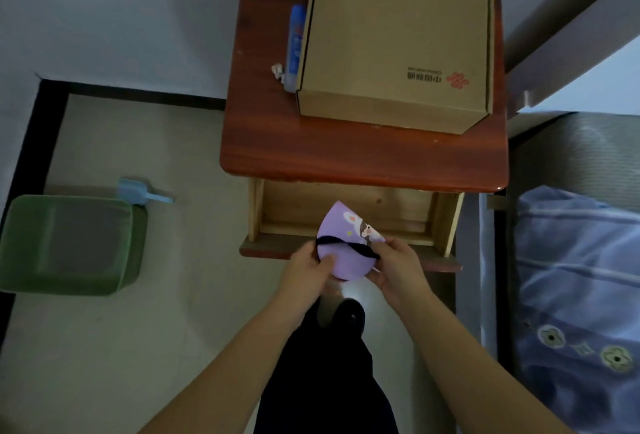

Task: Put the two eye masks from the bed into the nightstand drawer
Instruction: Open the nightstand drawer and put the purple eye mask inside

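Note:
A purple eye mask (341, 236) with a cartoon print and a black strap is folded between both hands, just above the front edge of the open wooden nightstand drawer (346, 205). My left hand (306, 269) grips its left side, thumb on the fabric. On the mask's right side my right hand (398, 265) pinches the strap end. The drawer's visible inside looks bare. A second mask is not visible. The bed (575, 281) with a blue patterned cover lies at the right.
On the red-brown nightstand top (346, 153) stand a large cardboard box (398, 35) and a blue tube (296, 45). A green plastic bin (69, 243) and a small blue scoop (138, 191) sit on the floor at left. My dark trouser legs are below the hands.

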Demonstrator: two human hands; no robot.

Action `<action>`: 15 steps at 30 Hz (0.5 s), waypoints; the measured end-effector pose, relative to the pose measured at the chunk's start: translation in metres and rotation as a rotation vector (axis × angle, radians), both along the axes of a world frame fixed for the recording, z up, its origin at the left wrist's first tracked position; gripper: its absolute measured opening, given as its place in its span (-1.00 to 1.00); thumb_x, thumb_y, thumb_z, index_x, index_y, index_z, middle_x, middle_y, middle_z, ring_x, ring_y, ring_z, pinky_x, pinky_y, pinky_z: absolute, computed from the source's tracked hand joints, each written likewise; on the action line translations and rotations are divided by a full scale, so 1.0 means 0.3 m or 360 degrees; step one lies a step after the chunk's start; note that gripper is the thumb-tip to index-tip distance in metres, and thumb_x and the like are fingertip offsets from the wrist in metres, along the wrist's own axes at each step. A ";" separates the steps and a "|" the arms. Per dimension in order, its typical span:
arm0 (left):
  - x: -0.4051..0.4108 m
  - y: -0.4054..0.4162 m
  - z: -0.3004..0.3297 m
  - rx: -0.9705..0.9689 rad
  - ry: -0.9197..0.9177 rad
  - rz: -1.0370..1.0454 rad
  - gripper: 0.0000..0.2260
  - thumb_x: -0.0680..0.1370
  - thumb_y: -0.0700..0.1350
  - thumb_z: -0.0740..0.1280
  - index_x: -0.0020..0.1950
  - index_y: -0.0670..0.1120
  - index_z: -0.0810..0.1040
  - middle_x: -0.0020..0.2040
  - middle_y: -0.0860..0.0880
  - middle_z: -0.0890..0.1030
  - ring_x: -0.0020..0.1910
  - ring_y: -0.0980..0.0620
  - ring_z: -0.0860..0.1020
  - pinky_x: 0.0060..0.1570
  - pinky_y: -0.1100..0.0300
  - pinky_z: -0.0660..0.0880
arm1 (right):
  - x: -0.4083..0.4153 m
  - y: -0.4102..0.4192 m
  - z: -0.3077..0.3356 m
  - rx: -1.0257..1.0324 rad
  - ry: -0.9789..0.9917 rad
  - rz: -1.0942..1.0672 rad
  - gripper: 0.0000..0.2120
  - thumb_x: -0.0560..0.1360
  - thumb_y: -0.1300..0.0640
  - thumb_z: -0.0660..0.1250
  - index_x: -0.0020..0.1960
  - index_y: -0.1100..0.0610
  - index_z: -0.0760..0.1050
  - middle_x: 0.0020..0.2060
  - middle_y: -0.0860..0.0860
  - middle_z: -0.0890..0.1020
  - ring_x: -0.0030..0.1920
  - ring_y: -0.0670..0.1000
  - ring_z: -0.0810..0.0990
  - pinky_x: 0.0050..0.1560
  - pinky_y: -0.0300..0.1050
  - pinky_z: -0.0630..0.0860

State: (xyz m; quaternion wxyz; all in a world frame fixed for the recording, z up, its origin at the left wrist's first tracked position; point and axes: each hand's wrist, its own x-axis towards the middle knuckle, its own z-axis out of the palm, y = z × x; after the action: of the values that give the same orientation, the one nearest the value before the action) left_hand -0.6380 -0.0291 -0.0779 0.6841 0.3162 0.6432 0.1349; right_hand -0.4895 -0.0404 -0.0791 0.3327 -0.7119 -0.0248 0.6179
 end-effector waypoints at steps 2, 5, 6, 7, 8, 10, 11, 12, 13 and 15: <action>-0.024 0.086 -0.064 0.0242 0.0353 -0.0033 -0.94 0.56 -0.21 0.24 0.01 -0.13 0.48 0.07 -0.26 0.60 -0.21 -0.16 0.58 -0.29 -0.02 0.56 | -0.029 0.054 -0.051 -0.0017 -0.0231 0.0373 -0.86 0.51 0.18 0.27 -0.20 0.21 0.47 -0.17 0.21 0.56 -0.07 0.26 0.59 -0.07 0.14 0.58; -0.057 0.215 -0.158 0.0357 0.0570 -0.0093 -0.76 0.58 -0.19 0.21 0.21 -0.26 0.43 0.16 -0.31 0.56 -0.06 -0.24 0.58 -0.14 -0.03 0.59 | -0.054 0.146 -0.126 0.0022 -0.0571 0.0880 -0.78 0.49 0.07 0.29 -0.23 0.21 0.50 -0.28 0.14 0.53 -0.20 0.14 0.51 -0.18 -0.05 0.40; -0.059 0.247 -0.193 0.0355 0.0641 -0.0101 -0.71 0.59 -0.18 0.20 0.28 -0.26 0.41 0.22 -0.30 0.53 0.06 -0.26 0.56 0.02 -0.06 0.57 | -0.066 0.179 -0.155 0.0043 -0.0656 0.1003 -0.77 0.50 0.05 0.28 -0.26 0.16 0.49 -0.31 0.09 0.52 -0.20 0.11 0.48 -0.20 -0.10 0.36; -0.059 0.272 -0.222 0.0343 0.0724 -0.0099 -0.69 0.59 -0.19 0.18 0.31 -0.24 0.39 0.26 -0.29 0.51 0.16 -0.26 0.52 0.14 -0.04 0.52 | -0.080 0.212 -0.185 0.0064 -0.0744 0.1119 -0.76 0.52 0.03 0.25 -0.28 0.10 0.43 -0.31 0.06 0.51 -0.19 0.11 0.48 -0.20 -0.11 0.33; -0.057 0.293 -0.250 0.0319 0.0801 -0.0079 -0.69 0.60 -0.20 0.15 0.33 -0.23 0.39 0.28 -0.28 0.50 0.21 -0.24 0.49 0.20 -0.02 0.47 | -0.096 0.240 -0.213 0.0076 -0.0825 0.1222 -0.78 0.53 0.02 0.22 -0.26 0.08 0.40 -0.28 0.07 0.52 -0.17 0.13 0.50 -0.21 -0.11 0.33; -0.051 0.319 -0.296 0.0221 0.0929 -0.0034 -0.69 0.61 -0.21 0.09 0.34 -0.24 0.38 0.30 -0.27 0.49 0.25 -0.23 0.46 0.25 0.01 0.40 | -0.129 0.275 -0.273 0.0087 -0.0947 0.1366 -0.83 0.54 0.02 0.18 -0.05 0.09 0.48 -0.11 0.14 0.61 -0.06 0.17 0.56 -0.19 -0.10 0.36; -0.050 0.325 -0.314 0.0171 0.0958 -0.0006 -0.68 0.61 -0.22 0.09 0.34 -0.24 0.37 0.30 -0.27 0.48 0.25 -0.24 0.46 0.25 0.00 0.40 | -0.142 0.282 -0.300 0.0058 -0.0994 0.1407 -0.79 0.55 0.03 0.17 0.06 0.09 0.49 -0.03 0.15 0.63 -0.01 0.18 0.57 -0.18 -0.10 0.38; -0.050 0.325 -0.327 0.0137 0.0965 0.0026 -0.68 0.60 -0.23 0.09 0.35 -0.24 0.36 0.30 -0.26 0.49 0.25 -0.24 0.46 0.25 -0.01 0.41 | -0.152 0.284 -0.320 0.0013 -0.1028 0.1440 -0.77 0.55 0.04 0.16 0.09 0.10 0.50 0.03 0.16 0.63 0.01 0.19 0.58 -0.17 -0.09 0.38; -0.048 0.320 -0.330 0.0116 0.0954 0.0055 -0.67 0.60 -0.25 0.10 0.35 -0.24 0.36 0.29 -0.26 0.49 0.24 -0.24 0.47 0.24 -0.01 0.43 | -0.158 0.281 -0.332 -0.0025 -0.1048 0.1469 -0.77 0.55 0.05 0.15 0.08 0.12 0.51 0.05 0.17 0.63 0.03 0.20 0.58 -0.17 -0.09 0.38; -0.049 0.306 -0.323 0.0114 0.0917 0.0077 -0.66 0.58 -0.26 0.12 0.36 -0.23 0.34 0.28 -0.27 0.50 0.22 -0.26 0.48 0.24 -0.06 0.45 | -0.154 0.272 -0.343 -0.0025 -0.1029 0.1508 -0.77 0.56 0.05 0.14 0.03 0.13 0.51 0.01 0.19 0.62 0.03 0.22 0.57 -0.18 -0.08 0.37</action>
State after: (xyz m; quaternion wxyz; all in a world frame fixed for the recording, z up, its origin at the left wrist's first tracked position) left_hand -0.6527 0.0626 -0.1748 0.4582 0.3500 0.8133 0.0783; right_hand -0.5358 0.0411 -0.1821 -0.0104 -0.7784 -0.4369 0.4507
